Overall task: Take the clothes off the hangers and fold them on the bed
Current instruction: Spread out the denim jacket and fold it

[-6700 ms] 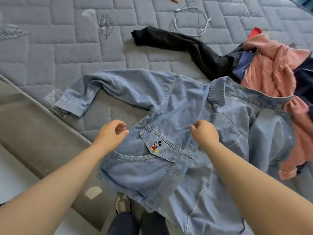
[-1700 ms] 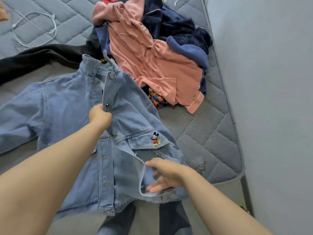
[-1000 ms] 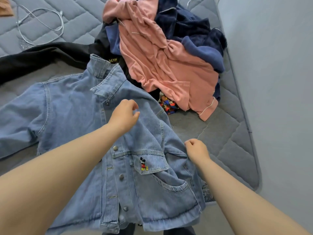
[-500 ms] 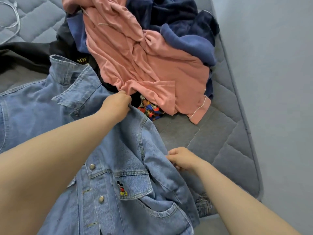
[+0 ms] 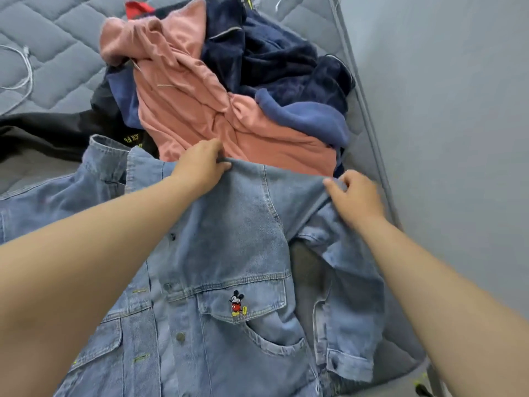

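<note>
A light blue denim jacket (image 5: 229, 253) with a small cartoon mouse patch on its chest pocket lies front up on the grey quilted bed (image 5: 43, 67). My left hand (image 5: 200, 164) pinches the jacket's right shoulder near the collar. My right hand (image 5: 355, 196) grips the top of the right sleeve, which hangs folded down along the jacket's side. Behind the jacket lies a heap of clothes: a pink garment (image 5: 200, 110), a dark navy fleece (image 5: 272, 58) and a black garment (image 5: 57, 130). A thin wire hanger shows inside the pink garment.
A grey wall (image 5: 458, 110) runs along the bed's right edge. A white cable (image 5: 23, 70) lies on the mattress at the far left. A red scrap (image 5: 137, 10) pokes out behind the heap.
The jacket front has been laid shut and flat. Both hands moved up to the right shoulder, and the right hand has taken hold of the sleeve top.
</note>
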Demonstrator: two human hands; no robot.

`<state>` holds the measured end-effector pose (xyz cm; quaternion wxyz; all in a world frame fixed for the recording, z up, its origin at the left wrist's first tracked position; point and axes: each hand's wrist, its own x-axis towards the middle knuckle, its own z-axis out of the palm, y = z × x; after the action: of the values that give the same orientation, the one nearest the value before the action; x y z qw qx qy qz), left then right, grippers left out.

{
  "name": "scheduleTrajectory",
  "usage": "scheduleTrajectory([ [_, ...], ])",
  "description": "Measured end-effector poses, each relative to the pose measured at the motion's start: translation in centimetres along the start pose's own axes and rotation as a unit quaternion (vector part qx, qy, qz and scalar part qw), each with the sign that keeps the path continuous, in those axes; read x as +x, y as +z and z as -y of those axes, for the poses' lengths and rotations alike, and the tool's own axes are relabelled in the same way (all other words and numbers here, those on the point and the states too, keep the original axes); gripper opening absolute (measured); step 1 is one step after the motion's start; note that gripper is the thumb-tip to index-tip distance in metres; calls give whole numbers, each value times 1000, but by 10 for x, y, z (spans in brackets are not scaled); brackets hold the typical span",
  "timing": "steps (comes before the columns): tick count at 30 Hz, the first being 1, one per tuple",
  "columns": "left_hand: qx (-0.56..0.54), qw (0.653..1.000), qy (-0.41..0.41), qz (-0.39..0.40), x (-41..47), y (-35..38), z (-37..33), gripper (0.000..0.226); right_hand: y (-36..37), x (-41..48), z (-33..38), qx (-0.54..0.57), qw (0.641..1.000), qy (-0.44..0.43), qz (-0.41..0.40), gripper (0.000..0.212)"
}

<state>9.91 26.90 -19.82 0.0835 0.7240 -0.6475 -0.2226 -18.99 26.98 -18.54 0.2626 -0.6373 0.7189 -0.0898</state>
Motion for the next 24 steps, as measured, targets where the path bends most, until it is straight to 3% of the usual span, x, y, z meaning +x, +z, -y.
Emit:
scheduleTrajectory([
  [2, 21, 1000, 4, 23, -4, 8, 2, 23, 16, -8, -9, 77, 986, 74, 125, 40],
  [4, 39, 998, 12, 37, -7, 13, 2, 23, 27, -18, -19, 98, 981, 68, 151, 43],
  [7, 17, 1000, 19, 5, -8, 14, 1, 18, 29, -23, -25, 31, 998, 17, 58, 21],
  [10, -40, 998, 23, -40, -12, 16, 1, 9, 24, -14, -17, -49, 998, -1, -48, 19],
  [11, -64, 997, 12, -49, -17, 17, 2, 16, 24, -12, -13, -70, 995, -8, -75, 20],
  [13, -112, 990, -25, -78, -33, 19, 7, 29, 25, -19, -2, -71, 988, -27, -136, 27],
  [15, -137, 979, -68, -136, -57, 22, 16, 28, 29, -36, 7, -23, 978, -86, -187, 20],
  [17, -155, 962, -129, -186, -86, 28, 30, 29, 40, -62, 11, 7, 984, -134, -120, 15],
  [19, -177, 941, -214, -194, -118, 38, 48, 32, 62, -89, 5, -16, 993, -116, 34, 15],
  [21, -178, 919, -313, -157, -153, 52, 70, 37, 85, -117, -7, -34, 987, -53, 149, 20],
  [24, -202, 878, -428, -74, -206, 76, 94, 48, 108, -150, -19, 27, 979, 90, 180, 29],
])
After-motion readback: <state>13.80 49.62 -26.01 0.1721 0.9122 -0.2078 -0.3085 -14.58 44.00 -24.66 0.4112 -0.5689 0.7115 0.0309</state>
